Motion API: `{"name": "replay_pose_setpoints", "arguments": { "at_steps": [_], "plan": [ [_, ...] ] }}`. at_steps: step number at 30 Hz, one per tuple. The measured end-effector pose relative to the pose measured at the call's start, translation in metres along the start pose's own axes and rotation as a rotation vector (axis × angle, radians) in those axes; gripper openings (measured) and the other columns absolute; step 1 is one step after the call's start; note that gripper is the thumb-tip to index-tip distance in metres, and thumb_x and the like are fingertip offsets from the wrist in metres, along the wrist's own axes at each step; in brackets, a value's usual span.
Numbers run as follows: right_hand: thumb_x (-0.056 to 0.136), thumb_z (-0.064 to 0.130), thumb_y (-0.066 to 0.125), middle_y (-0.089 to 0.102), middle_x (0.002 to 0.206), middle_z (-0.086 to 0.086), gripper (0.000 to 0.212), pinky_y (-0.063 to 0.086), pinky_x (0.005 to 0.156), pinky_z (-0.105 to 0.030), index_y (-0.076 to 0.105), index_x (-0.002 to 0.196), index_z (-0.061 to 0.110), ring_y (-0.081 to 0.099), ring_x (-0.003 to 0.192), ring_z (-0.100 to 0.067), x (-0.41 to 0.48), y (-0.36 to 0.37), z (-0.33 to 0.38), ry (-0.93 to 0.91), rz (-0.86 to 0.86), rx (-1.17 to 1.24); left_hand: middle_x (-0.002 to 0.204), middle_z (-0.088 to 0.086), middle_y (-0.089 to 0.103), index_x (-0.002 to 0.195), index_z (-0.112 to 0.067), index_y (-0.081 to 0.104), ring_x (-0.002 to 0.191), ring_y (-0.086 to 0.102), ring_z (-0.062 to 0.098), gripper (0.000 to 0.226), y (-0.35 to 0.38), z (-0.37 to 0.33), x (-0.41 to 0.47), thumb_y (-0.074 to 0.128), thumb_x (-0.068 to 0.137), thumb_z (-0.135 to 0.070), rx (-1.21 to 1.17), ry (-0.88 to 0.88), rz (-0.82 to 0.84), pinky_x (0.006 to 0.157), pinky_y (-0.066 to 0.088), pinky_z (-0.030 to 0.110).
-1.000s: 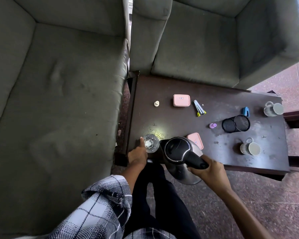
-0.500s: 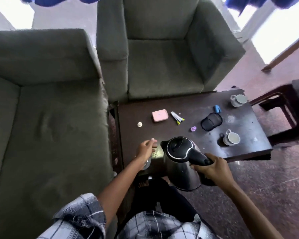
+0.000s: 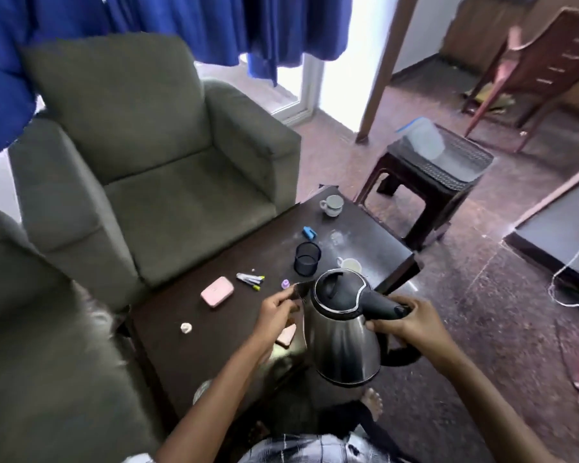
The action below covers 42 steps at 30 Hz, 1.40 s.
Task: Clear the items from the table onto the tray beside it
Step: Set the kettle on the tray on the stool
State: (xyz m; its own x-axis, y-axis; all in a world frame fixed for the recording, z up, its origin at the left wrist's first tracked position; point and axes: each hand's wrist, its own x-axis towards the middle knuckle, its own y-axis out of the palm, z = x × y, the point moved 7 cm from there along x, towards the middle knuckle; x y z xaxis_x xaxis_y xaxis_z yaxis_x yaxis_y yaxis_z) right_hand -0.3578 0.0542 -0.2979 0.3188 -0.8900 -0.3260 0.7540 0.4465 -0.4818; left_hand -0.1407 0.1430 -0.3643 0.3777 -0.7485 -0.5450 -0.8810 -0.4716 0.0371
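A steel electric kettle (image 3: 343, 339) with a black lid hangs over the near edge of the dark table (image 3: 234, 329). My right hand (image 3: 405, 324) grips its black handle. My left hand (image 3: 276, 309) has its fingers curled against the kettle's spout. On the table lie a pink case (image 3: 217, 292), pens (image 3: 249, 280), a purple cap (image 3: 285, 283), a black mesh holder (image 3: 307, 259), a blue clip (image 3: 309, 232), two cups (image 3: 331, 204) (image 3: 350, 264), a small white piece (image 3: 186, 328) and a second pink case (image 3: 286, 335) under my left wrist.
A dark stool (image 3: 438, 175) with a woven top and a clear plastic container (image 3: 422, 135) stands right of the table. Green armchairs (image 3: 168, 168) flank the table's far and left sides. A white cable (image 3: 569, 282) trails on the floor at right. My bare foot (image 3: 371, 401) is below the kettle.
My view has swung up and to the right. The kettle has risen and come nearer in my right hand. My left hand has left the glass and moved to the kettle's spout.
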Motion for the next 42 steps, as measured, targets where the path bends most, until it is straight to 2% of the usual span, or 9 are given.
{"name": "replay_pose_setpoints", "arguments": {
  "at_steps": [4,7,13,18,21,26,32,35,42],
  "plan": [
    [0.031,0.045,0.081,0.053,0.061,-0.008,0.071,0.035,0.057,-0.028,0.068,0.085,-0.001,0.046,0.057,-0.01,0.01,-0.053,-0.022,0.017,-0.065,0.064,0.09,-0.011,0.064,0.119,-0.025,0.057,0.078,0.052,0.006,0.047,0.061,-0.022,0.01,0.038,0.089,0.007,0.057,0.029,0.087,0.062,0.037,0.017],
    [0.046,0.023,0.09,0.063,0.069,-0.023,0.046,0.04,0.059,-0.033,0.07,0.082,0.002,0.054,0.063,-0.016,0.019,-0.095,-0.042,0.024,-0.063,0.113,0.101,-0.005,0.064,0.117,-0.021,0.062,0.088,0.05,0.011,0.047,0.111,-0.03,0.023,0.039,0.087,0.006,0.098,0.023,0.106,0.065,0.038,0.02],
    [0.055,0.008,0.087,0.052,0.055,-0.001,0.027,0.032,0.047,-0.023,0.066,0.071,0.001,0.046,0.051,-0.009,0.046,-0.182,-0.08,0.04,-0.103,0.142,0.1,0.002,0.063,0.111,-0.018,0.067,0.089,0.051,0.012,0.053,0.218,-0.044,0.051,0.034,0.082,0.011,0.105,0.015,0.145,0.055,0.031,0.017],
    [0.053,0.012,0.089,0.052,0.041,0.011,0.027,0.033,0.047,-0.023,0.064,0.061,0.019,0.042,0.039,0.002,0.071,-0.251,-0.108,0.058,-0.162,0.127,0.099,-0.004,0.067,0.116,-0.017,0.063,0.081,0.063,0.004,0.053,0.298,-0.058,0.067,0.034,0.083,0.013,0.085,0.005,0.171,0.06,0.047,0.007],
    [0.054,0.011,0.088,0.053,0.042,0.013,0.028,0.033,0.05,-0.024,0.062,0.059,0.02,0.044,0.041,0.002,0.088,-0.287,-0.12,0.058,-0.192,0.155,0.087,-0.008,0.069,0.113,-0.015,0.065,0.07,0.064,0.004,0.053,0.338,-0.07,0.08,0.035,0.083,0.014,0.051,-0.005,0.192,0.058,0.049,0.014],
    [0.056,0.008,0.087,0.051,0.038,0.011,0.029,0.031,0.041,-0.016,0.061,0.058,0.02,0.042,0.036,0.002,0.127,-0.334,-0.134,0.055,-0.217,0.191,0.077,-0.005,0.071,0.1,-0.019,0.071,0.082,0.052,0.023,0.05,0.396,-0.09,0.114,0.038,0.081,0.013,0.029,0.009,0.224,0.071,0.043,0.032],
    [0.055,0.006,0.087,0.057,0.056,0.002,0.025,0.035,0.044,-0.017,0.067,0.067,0.016,0.047,0.048,-0.007,0.199,-0.387,-0.144,0.065,-0.237,0.23,0.075,-0.003,0.063,0.109,-0.016,0.065,0.062,0.052,0.006,0.046,0.463,-0.124,0.18,0.037,0.085,0.012,0.046,0.034,0.205,0.052,0.043,0.014],
    [0.056,0.005,0.086,0.054,0.055,0.001,0.024,0.034,0.043,-0.016,0.066,0.067,0.013,0.046,0.045,-0.007,0.243,-0.416,-0.141,0.072,-0.226,0.235,0.089,0.003,0.063,0.115,-0.014,0.064,0.074,0.053,0.013,0.048,0.493,-0.15,0.219,0.036,0.084,0.01,0.09,0.05,0.233,0.049,0.043,0.01],
    [0.059,0.003,0.084,0.056,0.065,-0.011,0.032,0.037,0.046,-0.022,0.065,0.083,-0.006,0.051,0.056,-0.016,0.345,-0.474,-0.124,0.03,-0.205,0.202,0.082,-0.004,0.068,0.107,-0.021,0.07,0.083,0.053,0.02,0.049,0.548,-0.21,0.299,0.038,0.083,0.007,0.14,0.08,0.23,0.078,0.044,0.034]
  ]
}}
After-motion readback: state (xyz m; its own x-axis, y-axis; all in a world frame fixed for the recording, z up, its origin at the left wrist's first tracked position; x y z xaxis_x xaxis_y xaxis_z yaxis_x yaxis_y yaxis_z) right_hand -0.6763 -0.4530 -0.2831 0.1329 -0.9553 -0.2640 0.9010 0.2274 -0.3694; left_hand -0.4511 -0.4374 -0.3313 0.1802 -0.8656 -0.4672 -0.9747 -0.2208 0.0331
